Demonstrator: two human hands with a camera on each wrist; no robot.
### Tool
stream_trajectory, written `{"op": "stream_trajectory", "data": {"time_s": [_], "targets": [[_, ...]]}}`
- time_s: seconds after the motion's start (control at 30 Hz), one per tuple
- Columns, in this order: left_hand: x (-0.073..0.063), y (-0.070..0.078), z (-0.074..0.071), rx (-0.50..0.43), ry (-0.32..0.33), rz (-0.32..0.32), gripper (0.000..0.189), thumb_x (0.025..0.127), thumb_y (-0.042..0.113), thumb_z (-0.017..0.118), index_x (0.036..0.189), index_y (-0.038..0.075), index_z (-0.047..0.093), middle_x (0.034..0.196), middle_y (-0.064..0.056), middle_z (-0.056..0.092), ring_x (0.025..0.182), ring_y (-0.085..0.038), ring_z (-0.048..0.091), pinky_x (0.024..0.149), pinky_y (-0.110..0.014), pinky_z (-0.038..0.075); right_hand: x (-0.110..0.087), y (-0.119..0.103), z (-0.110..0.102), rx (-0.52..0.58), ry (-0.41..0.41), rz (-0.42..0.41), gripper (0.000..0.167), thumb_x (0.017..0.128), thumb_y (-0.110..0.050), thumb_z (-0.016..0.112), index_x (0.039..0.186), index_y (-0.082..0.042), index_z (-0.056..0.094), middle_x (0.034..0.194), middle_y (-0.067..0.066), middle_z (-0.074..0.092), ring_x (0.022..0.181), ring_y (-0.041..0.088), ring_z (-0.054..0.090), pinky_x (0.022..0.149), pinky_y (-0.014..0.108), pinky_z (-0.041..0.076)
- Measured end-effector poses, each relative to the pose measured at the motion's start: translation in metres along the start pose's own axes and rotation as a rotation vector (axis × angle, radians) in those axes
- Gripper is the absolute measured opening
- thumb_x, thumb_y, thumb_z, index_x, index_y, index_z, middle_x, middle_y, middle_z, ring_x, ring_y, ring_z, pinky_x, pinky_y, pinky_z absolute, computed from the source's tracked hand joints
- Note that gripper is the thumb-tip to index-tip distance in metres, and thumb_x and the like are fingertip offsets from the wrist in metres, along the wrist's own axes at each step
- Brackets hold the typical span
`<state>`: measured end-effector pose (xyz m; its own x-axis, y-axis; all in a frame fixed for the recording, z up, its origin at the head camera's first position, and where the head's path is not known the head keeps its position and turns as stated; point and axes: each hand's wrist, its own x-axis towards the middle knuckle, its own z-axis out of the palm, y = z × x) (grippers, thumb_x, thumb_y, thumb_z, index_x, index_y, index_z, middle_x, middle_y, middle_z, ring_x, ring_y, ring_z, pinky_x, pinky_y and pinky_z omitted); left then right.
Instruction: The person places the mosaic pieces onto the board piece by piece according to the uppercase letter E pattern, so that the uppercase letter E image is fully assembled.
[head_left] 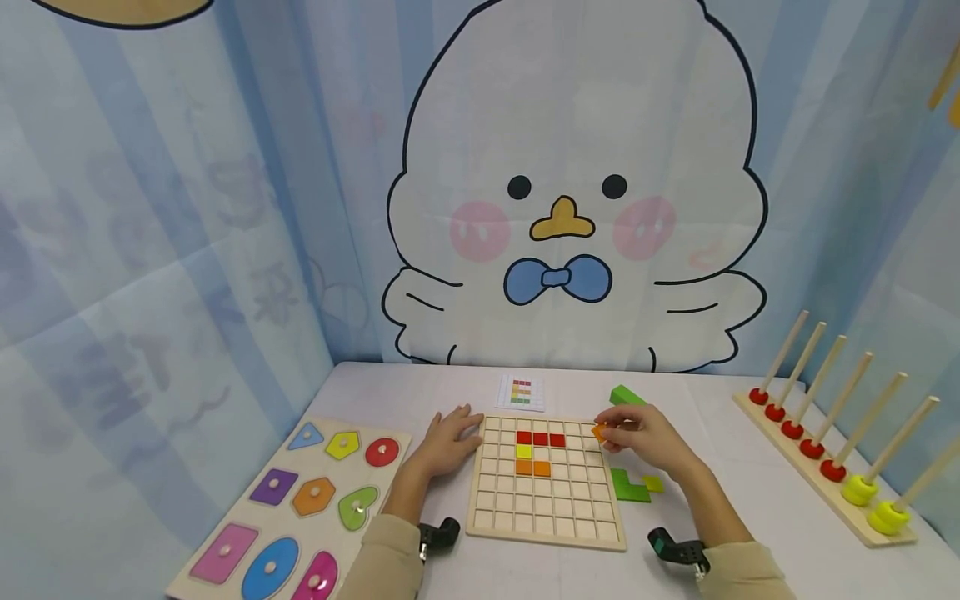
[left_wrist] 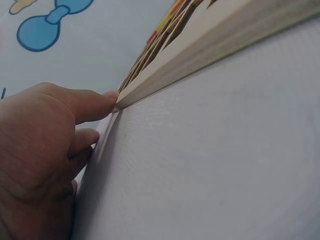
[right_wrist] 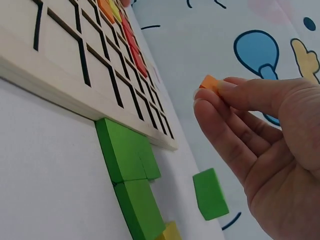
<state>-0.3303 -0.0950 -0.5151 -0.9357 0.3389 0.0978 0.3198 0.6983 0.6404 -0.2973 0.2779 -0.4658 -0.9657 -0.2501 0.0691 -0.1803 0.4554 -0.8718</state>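
My right hand [head_left: 643,435] pinches a small orange square block [right_wrist: 210,82] between thumb and fingertips, above the right edge of a wooden grid board [head_left: 546,540]. At the board's upper left edge rests my left hand [head_left: 444,446]; in the left wrist view its thumb [left_wrist: 95,104] touches the frame. Three red blocks [head_left: 541,439] lie in a row on the grid. Below them are a yellow block [head_left: 523,452] and two orange blocks [head_left: 532,468]. A pattern card [head_left: 531,404] with coloured squares lies behind the board.
Green blocks [head_left: 630,490] and a yellow block [head_left: 653,484] lie right of the board, another green block [head_left: 627,395] farther back. A peg stand [head_left: 825,475] with red and yellow beads is at right. A knobbed shape puzzle [head_left: 255,500] lies at left.
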Motion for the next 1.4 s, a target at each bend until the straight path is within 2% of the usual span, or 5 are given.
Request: {"op": "stream_trajectory", "data": {"time_s": [0.2, 0.4, 0.63, 1.0, 1.4], "targets": [[0.001, 0.001, -0.001, -0.012, -0.001, -0.004, 0.047, 0.103, 0.026, 0.060, 0.148, 0.010, 0.059, 0.165, -0.018, 0.041, 0.158, -0.035, 0.029, 0.132, -0.059, 0.007, 0.004, -0.004, 0.013, 0.001, -0.044, -0.007, 0.028, 0.095, -0.005, 0.072, 0.123, 0.001, 0.071, 0.111, 0.017, 0.068, 0.088, 0.022, 0.072, 0.079, 0.032, 0.066], [-0.001, 0.002, -0.001, -0.016, 0.004, -0.010, 0.047, 0.103, 0.026, 0.060, 0.147, 0.011, 0.059, 0.164, -0.018, 0.041, 0.158, -0.035, 0.029, 0.132, -0.059, 0.007, 0.007, -0.009, 0.023, -0.060, -0.049, -0.019, 0.028, 0.094, -0.010, 0.076, 0.120, -0.002, 0.073, 0.109, 0.012, 0.072, 0.086, 0.019, 0.069, 0.076, 0.025, 0.064], [-0.001, 0.001, -0.001, -0.017, 0.006, -0.007, 0.047, 0.103, 0.026, 0.060, 0.148, 0.011, 0.059, 0.164, -0.018, 0.041, 0.158, -0.035, 0.029, 0.132, -0.059, 0.007, 0.006, -0.017, 0.030, -0.143, -0.054, -0.116, 0.030, 0.093, -0.015, 0.078, 0.119, -0.001, 0.075, 0.110, 0.010, 0.075, 0.087, 0.020, 0.064, 0.074, 0.021, 0.058], [0.000, 0.001, -0.001, -0.010, 0.004, -0.010, 0.047, 0.103, 0.027, 0.060, 0.148, 0.011, 0.059, 0.165, -0.017, 0.041, 0.159, -0.034, 0.029, 0.132, -0.058, 0.007, 0.007, -0.015, 0.040, -0.215, -0.110, -0.158, 0.020, 0.088, -0.018, 0.084, 0.106, -0.010, 0.080, 0.099, 0.001, 0.076, 0.078, 0.014, 0.062, 0.069, 0.021, 0.056], [0.000, 0.000, 0.000, -0.008, 0.004, -0.009, 0.047, 0.104, 0.027, 0.059, 0.148, 0.012, 0.058, 0.165, -0.017, 0.041, 0.159, -0.034, 0.028, 0.132, -0.058, 0.007, 0.007, -0.014, 0.047, -0.281, -0.195, -0.189, 0.016, 0.087, -0.019, 0.085, 0.102, -0.013, 0.082, 0.095, -0.001, 0.075, 0.082, 0.011, 0.058, 0.071, 0.021, 0.051]]}}
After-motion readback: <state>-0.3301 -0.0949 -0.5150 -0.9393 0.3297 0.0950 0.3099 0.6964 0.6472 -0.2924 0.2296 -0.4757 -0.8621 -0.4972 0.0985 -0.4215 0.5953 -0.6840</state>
